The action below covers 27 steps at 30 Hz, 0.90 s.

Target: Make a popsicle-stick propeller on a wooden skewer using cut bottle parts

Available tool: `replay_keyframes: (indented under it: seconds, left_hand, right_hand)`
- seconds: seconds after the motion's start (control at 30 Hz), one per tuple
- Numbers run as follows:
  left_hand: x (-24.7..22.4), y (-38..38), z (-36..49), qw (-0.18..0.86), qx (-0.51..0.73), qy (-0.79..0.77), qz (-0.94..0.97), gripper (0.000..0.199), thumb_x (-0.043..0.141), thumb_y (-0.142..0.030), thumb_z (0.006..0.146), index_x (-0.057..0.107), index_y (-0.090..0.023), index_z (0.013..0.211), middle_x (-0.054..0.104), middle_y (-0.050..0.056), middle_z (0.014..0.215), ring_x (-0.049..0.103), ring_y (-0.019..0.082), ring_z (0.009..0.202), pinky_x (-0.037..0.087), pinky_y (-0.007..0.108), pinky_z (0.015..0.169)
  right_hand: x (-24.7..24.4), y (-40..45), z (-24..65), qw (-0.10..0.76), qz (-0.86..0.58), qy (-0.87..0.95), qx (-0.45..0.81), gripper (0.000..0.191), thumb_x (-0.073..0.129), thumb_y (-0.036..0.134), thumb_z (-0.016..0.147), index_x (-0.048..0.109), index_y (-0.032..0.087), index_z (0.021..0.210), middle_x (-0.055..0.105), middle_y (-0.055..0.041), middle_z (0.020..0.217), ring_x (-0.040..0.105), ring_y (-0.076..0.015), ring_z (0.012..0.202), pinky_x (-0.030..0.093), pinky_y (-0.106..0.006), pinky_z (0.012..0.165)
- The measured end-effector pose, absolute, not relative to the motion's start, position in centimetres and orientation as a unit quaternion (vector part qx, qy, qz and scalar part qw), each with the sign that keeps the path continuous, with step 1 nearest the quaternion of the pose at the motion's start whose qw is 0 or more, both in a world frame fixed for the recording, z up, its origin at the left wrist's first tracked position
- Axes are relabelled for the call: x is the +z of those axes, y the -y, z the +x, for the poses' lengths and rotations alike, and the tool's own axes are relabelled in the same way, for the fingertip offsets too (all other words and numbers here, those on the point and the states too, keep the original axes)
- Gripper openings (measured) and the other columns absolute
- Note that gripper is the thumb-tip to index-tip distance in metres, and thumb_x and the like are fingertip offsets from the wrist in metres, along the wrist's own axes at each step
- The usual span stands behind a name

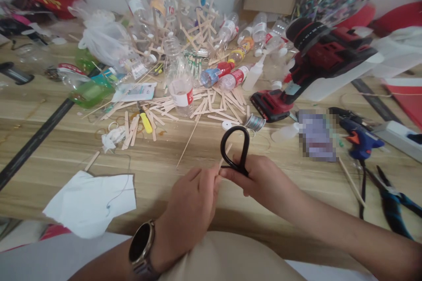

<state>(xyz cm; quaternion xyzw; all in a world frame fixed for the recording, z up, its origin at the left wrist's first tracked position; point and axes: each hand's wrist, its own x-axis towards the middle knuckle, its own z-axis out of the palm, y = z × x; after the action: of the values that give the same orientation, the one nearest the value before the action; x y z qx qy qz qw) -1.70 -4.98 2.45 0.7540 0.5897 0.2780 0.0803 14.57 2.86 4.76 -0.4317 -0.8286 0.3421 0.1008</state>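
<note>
My left hand (194, 197), with a watch (141, 242) on its wrist, is closed around a thin wooden stick (225, 156) whose end shows above the fingers. Against it, my right hand (263, 180) grips scissors (244, 140) by the blade end, with a large black loop handle sticking up. The blades are hidden by my fingers. Both hands meet above the table's front edge, and their fingertips nearly touch. Loose craft sticks (227, 116) lie beyond the hands, and a long thin skewer (189, 142) points toward my left hand.
Plastic bottles (180, 83) and sticks crowd the table's back. A red cordless drill (306, 61) stands at right, near a glue gun (361, 142) and pliers (392, 197). White paper (92, 202) lies at front left, and a wire spool (255, 121) sits beyond my right hand.
</note>
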Motion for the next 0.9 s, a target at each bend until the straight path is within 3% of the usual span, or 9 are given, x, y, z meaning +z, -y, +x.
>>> replay_keyframes:
  seconds: [0.13,0.23,0.4,0.67,0.9]
  left_hand:
    - [3.0,5.4,-1.7,0.231,0.331,-0.592,0.697,0.024,0.034,-0.025,0.101,0.054,-0.017,0.111,0.071,0.008,0.095,0.067,0.021,0.087,0.052,0.033,0.073]
    - [3.2,5.8,-1.6,0.335,0.373,-0.588,0.635,0.024,0.034,-0.026,0.101,0.054,-0.019,0.112,0.068,0.005,0.094,0.064,0.017,0.085,0.051,0.029,0.076]
    - [2.8,5.9,-1.5,0.456,0.445,-0.54,0.55,0.018,0.042,-0.029,0.1,0.054,-0.022,0.112,0.066,0.003,0.1,0.063,0.015,0.095,0.049,0.027,0.083]
    - [2.6,5.8,-2.0,0.47,0.47,-0.518,0.538,0.018,0.05,-0.033,0.097,0.061,-0.021,0.105,0.068,0.006,0.104,0.064,0.018,0.099,0.051,0.029,0.086]
    - [2.7,5.6,-1.9,0.47,0.482,-0.516,0.53,0.012,0.054,-0.028,0.095,0.064,-0.022,0.096,0.071,0.001,0.093,0.066,0.013,0.085,0.052,0.022,0.075]
  right_hand:
    - [3.9,-2.0,14.9,0.169,-0.434,0.834,0.295,0.034,0.049,0.04,0.096,0.045,0.023,0.067,0.054,0.0035,0.055,0.054,-0.0135,0.048,0.037,-0.025,0.048]
    - [3.3,-1.3,14.8,0.215,-0.438,0.826,0.283,0.037,0.046,0.044,0.096,0.041,0.024,0.066,0.051,0.0037,0.051,0.055,-0.0148,0.049,0.039,-0.026,0.049]
    - [3.2,-0.5,14.2,0.261,-0.464,0.776,0.338,0.042,0.046,0.052,0.094,0.043,0.024,0.064,0.054,0.0023,0.049,0.054,-0.0144,0.044,0.039,-0.026,0.044]
    - [4.0,-0.2,13.9,0.2,-0.47,0.672,0.537,0.057,0.042,0.075,0.085,0.05,0.022,0.063,0.054,0.0013,0.044,0.055,-0.0134,0.039,0.043,-0.024,0.04]
    - [4.0,0.2,13.8,0.266,-0.472,0.714,0.444,0.051,0.046,0.067,0.088,0.049,0.023,0.063,0.054,0.0014,0.049,0.054,-0.0134,0.042,0.041,-0.024,0.041]
